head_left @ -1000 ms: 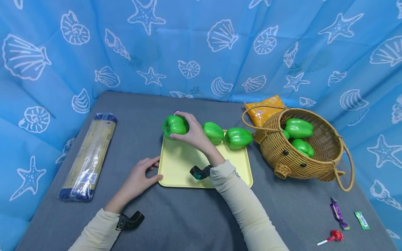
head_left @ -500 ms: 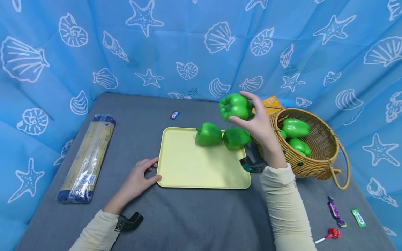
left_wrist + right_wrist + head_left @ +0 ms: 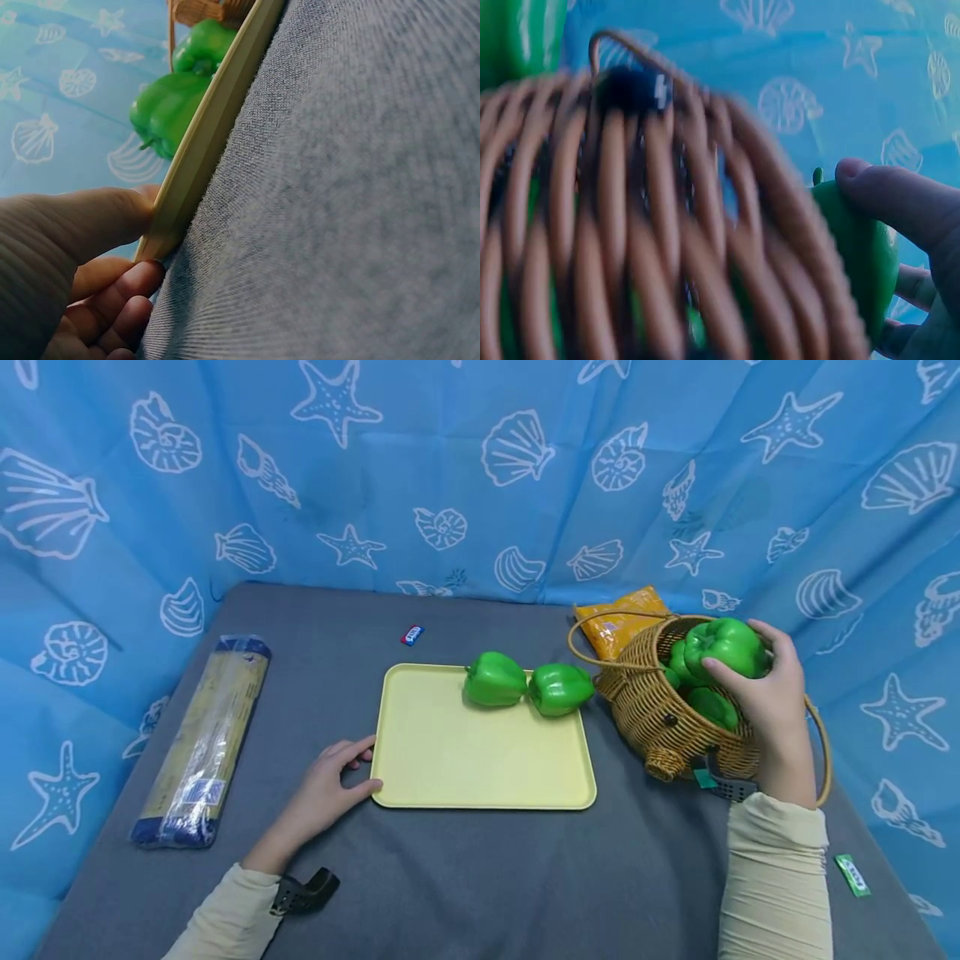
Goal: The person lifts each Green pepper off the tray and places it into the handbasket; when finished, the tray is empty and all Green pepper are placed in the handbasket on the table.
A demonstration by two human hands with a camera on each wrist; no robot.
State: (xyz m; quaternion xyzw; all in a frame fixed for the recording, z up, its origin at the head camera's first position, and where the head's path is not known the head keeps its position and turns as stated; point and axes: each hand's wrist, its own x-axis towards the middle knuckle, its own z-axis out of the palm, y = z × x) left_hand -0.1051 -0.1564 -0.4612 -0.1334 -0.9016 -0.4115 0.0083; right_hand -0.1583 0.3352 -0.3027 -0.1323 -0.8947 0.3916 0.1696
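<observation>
My right hand (image 3: 778,706) grips a green bell pepper (image 3: 729,646) at the mouth of the wicker basket (image 3: 647,720), which has a pig face. In the right wrist view the basket's weave hides part of the held pepper (image 3: 864,255). More green peppers lie inside, one of them (image 3: 712,706) near the front rim. Thumb and fingers of my left hand (image 3: 322,793) hold the front left edge of a pale yellow tray (image 3: 480,768); the left wrist view shows them at its rim (image 3: 196,161). Two green peppers, one left (image 3: 495,678) and one right (image 3: 561,688), lie along the tray's back edge.
A long clear-and-blue packet of noodles (image 3: 206,735) lies at the left. Behind the basket is an orange packet (image 3: 618,622). A small red-and-blue wrapped sweet (image 3: 412,635) lies behind the tray, and a green one (image 3: 852,875) at the right. A blue curtain (image 3: 450,468) surrounds the table.
My right hand has carried the pepper from the tray's back left corner rightward to the basket's opening. My left hand has stayed at the tray's edge.
</observation>
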